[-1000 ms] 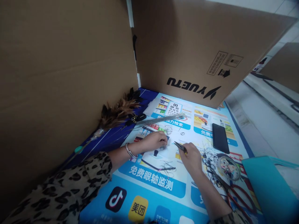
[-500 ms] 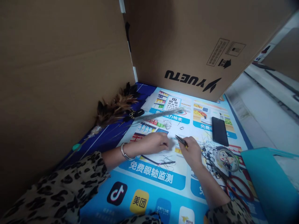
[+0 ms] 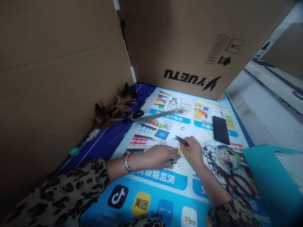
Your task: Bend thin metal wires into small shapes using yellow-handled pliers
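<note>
The pliers (image 3: 181, 141) are held in the right hand (image 3: 193, 153), their handles enclosed by the palm and their nose pointed forward and to the left; whether anything is pinched at the tips cannot be told. The left hand (image 3: 167, 156) is kept low over the printed sheet (image 3: 176, 202), its fingers curled narrow; a dark bit shows at the fingertips, but whether it is gripped cannot be made out. Thin wire loops (image 3: 175, 166) are seen just beside those fingers. They could easily be bent or dragged if the hand were swept sideways, and fine ends might be caught by the bracelet (image 3: 128, 162).

Beyond the pliers, a small dark ring (image 3: 182, 128) is found lying loose; it could be knocked away by a careless brush of the nose. A wire tangle (image 3: 168, 125) is set farther left, near the bundle of thin rods (image 3: 158, 115).

To the right, black loops (image 3: 208, 155), scissors (image 3: 227, 178) and a round roll (image 3: 229, 158) are crowded beside the right forearm, so they might be scattered by an outward elbow. The phone (image 3: 221, 130) is placed beyond them.
</note>
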The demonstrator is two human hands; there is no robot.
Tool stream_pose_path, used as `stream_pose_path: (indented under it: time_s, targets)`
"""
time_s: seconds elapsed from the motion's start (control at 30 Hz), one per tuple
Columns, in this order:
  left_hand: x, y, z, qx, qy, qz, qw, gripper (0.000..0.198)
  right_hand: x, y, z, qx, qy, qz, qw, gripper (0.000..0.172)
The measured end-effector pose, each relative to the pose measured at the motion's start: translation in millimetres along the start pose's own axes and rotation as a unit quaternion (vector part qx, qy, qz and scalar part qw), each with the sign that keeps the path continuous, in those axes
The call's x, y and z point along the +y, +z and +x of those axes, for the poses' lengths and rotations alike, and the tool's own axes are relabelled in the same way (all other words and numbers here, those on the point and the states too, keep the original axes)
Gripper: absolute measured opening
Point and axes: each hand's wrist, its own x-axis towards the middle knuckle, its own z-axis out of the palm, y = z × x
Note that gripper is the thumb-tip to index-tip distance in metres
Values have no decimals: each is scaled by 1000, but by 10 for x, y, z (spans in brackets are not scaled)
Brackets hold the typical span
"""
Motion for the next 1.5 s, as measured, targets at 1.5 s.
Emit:
stream_pose_path:
  time_s: [1.5]
  targets:
    - [-87, -53, 68, 104, -114, -362, 919, 14, 5, -15, -17, 7, -6, 22, 1000, 9]
